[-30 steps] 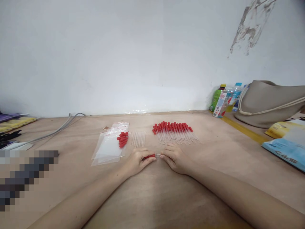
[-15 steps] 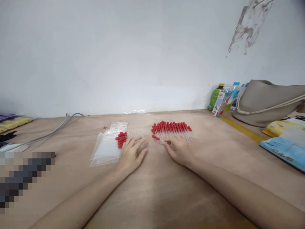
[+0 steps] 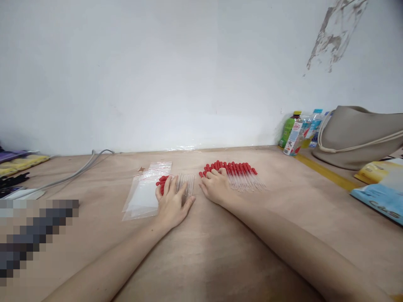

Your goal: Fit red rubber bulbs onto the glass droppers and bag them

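My left hand rests with fingers spread, its fingertips over a small pile of red rubber bulbs. Just right of those fingers lie several clear thin tubes, side by side. My right hand is closed, fingers bent at the left end of a row of red-bulbed droppers. One dropper's red bulb shows at its fingertips; the tube is hidden under the hand. Clear zip bags lie flat beside and partly under the loose bulbs.
Drink bottles and a grey bag stand at the back right. Blue and yellow packs lie at the right edge. A grey cable crosses the table at left, near yellow and purple packs.
My right hand has shifted left and turned over the end of the dropper row, with its fingers more curled. The left hand has drawn back slightly over the bulbs, uncovering more tubes.
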A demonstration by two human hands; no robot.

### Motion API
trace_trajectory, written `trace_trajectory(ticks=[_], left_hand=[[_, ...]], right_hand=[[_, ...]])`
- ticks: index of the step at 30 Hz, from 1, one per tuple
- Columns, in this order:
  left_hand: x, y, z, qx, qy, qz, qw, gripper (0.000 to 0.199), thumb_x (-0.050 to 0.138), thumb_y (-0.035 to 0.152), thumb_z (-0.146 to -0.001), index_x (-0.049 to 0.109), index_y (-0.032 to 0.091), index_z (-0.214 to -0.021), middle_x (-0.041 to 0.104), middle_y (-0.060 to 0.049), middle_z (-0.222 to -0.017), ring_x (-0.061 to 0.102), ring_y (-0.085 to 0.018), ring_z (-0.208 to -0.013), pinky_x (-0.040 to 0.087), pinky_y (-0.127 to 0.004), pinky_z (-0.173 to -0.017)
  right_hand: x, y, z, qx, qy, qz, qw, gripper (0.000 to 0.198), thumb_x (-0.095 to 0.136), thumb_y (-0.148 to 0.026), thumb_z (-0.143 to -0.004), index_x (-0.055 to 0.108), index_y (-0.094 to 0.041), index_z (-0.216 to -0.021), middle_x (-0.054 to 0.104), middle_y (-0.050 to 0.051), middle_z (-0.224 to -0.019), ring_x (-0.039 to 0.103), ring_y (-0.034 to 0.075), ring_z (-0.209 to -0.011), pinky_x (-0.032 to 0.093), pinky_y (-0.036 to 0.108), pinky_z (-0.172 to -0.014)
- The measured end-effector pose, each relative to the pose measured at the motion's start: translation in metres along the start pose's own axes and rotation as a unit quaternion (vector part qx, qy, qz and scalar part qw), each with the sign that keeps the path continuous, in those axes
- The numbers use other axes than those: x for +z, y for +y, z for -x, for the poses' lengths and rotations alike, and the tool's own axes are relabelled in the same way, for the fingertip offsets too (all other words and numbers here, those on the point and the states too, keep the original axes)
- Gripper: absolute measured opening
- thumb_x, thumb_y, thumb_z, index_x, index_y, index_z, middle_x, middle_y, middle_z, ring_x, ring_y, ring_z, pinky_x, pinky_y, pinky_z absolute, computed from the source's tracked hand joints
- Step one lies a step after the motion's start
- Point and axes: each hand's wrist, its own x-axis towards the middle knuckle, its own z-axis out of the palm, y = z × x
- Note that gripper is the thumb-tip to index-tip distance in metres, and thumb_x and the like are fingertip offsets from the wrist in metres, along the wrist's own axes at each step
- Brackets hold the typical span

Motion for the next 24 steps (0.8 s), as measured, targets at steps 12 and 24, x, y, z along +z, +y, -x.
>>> trace_trajectory(ticks=[12, 24], left_hand=[[-0.002, -0.001, -0.003, -0.008, -0.009, -0.049, 0.999, 0.043, 0.044, 0.044, -0.080, 0.051, 0.022, -0.117, 0.032, -0.015, -0.135, 0.019, -0.033, -0.126, 0.015, -0.053, -0.095], [-0.024, -0.076, -0.045, -0.153, -0.086, 0.027, 0.984, 0.018, 0.047, 0.033, -0.073, 0.057, 0.020, -0.079, 0.059, -0.004, -0.080, 0.055, -0.020, -0.078, 0.039, -0.028, -0.063]], right_hand=[[-0.003, -0.011, 0.000, 0.127, -0.056, -0.069, 0.988, 0.028, 0.043, -0.038, -0.081, 0.063, -0.019, -0.074, 0.062, 0.005, -0.079, 0.047, 0.018, -0.080, 0.020, 0.039, -0.077], [0.009, -0.033, -0.047, 0.285, -0.244, -0.074, 0.924, 0.023, 0.048, -0.030, -0.073, 0.065, -0.015, -0.077, 0.066, 0.013, -0.083, 0.057, 0.023, -0.081, 0.022, 0.040, -0.081]])
